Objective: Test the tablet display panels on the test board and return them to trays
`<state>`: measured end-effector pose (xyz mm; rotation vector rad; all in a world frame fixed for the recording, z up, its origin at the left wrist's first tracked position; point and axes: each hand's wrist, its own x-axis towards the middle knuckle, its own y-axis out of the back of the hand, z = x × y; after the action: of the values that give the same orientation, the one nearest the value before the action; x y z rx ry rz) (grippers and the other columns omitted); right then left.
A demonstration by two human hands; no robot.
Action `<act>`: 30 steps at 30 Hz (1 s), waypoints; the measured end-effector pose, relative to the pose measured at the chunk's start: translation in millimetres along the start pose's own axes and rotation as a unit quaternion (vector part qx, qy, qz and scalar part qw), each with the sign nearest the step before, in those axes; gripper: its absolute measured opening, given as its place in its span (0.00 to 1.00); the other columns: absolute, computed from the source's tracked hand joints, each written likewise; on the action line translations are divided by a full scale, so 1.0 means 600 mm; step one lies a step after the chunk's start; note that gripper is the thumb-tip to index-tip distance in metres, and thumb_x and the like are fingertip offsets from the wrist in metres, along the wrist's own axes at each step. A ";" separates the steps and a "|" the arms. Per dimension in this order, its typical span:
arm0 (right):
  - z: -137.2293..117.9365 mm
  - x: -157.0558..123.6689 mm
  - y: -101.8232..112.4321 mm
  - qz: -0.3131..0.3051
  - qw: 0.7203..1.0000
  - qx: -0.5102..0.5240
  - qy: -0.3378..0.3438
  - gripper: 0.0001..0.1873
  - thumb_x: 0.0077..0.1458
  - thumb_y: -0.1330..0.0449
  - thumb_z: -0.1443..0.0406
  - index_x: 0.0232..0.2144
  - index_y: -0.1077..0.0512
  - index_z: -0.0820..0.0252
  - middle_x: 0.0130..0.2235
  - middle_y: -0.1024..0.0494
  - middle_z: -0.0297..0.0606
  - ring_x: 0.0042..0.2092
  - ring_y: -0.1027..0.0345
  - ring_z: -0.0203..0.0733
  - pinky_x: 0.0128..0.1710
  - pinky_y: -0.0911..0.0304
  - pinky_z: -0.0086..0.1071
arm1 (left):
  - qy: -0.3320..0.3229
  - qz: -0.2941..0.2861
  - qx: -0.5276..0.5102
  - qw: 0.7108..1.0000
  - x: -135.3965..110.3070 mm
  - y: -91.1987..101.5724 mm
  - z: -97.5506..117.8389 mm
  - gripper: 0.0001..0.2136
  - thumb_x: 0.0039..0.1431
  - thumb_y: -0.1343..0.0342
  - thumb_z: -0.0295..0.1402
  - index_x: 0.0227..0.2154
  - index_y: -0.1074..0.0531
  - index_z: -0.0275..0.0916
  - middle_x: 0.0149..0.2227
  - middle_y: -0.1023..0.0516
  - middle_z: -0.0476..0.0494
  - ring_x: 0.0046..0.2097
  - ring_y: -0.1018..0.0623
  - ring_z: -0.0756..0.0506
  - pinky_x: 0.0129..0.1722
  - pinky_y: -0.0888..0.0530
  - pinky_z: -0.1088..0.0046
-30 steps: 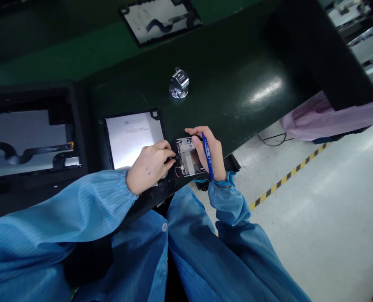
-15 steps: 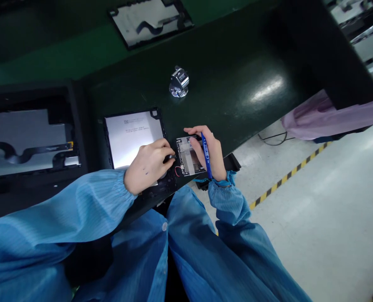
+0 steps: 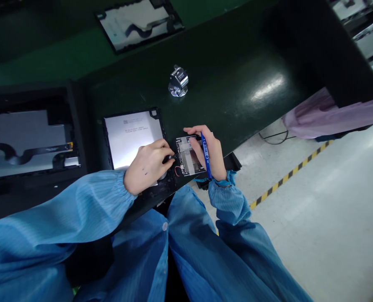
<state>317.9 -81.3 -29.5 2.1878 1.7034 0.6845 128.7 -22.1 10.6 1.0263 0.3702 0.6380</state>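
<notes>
The dark green table (image 3: 237, 75) lies bare beyond the fingers, and its near edge runs under both wrists, dropping to the floor just right of the right hand (image 3: 211, 153). The opened tablet (image 3: 130, 136) sits at that edge, silver panel left of the fingers and circuit board (image 3: 189, 160) under them, with a black tray (image 3: 77, 126) close on its left. The left hand (image 3: 145, 167) has its fingers (image 3: 161, 147) pinched on a small dark part (image 3: 170, 158) at the board's left edge, the right fingers rest on the board clasping a blue pen (image 3: 205, 155), and a metal tally counter (image 3: 178, 82) stands well beyond them.
</notes>
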 end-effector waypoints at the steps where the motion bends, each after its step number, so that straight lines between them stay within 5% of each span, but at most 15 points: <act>1: 0.000 0.000 0.000 0.000 1.000 0.000 -0.001 0.07 0.63 0.47 0.66 0.43 0.34 0.51 0.51 0.21 0.32 0.52 0.28 0.42 0.54 0.36 0.40 | 0.001 -0.001 -0.003 1.000 0.000 0.000 0.000 0.06 0.59 0.44 0.28 0.34 0.21 0.35 0.37 0.21 0.43 0.29 0.26 0.48 0.29 0.30 0.69; 23: -0.002 -0.001 0.003 -0.015 1.000 -0.009 0.001 0.08 0.63 0.47 0.68 0.44 0.34 0.52 0.52 0.22 0.32 0.53 0.28 0.43 0.54 0.37 0.39 | 0.002 0.004 -0.003 1.000 0.000 -0.009 -0.001 0.08 0.59 0.44 0.28 0.34 0.20 0.34 0.37 0.20 0.43 0.30 0.25 0.48 0.30 0.30 0.70; 30: -0.005 0.005 0.014 -0.080 0.993 -0.051 0.070 0.22 0.51 0.34 0.66 0.48 0.35 0.52 0.58 0.27 0.34 0.57 0.33 0.48 0.58 0.41 0.44 | 0.006 0.004 -0.003 1.000 0.001 -0.010 0.000 0.07 0.58 0.44 0.28 0.34 0.21 0.35 0.37 0.21 0.43 0.30 0.24 0.47 0.30 0.30 0.70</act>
<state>323.8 -81.0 -22.5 1.9498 1.8452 0.8801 131.0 -23.9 5.5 1.0199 0.3741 0.6516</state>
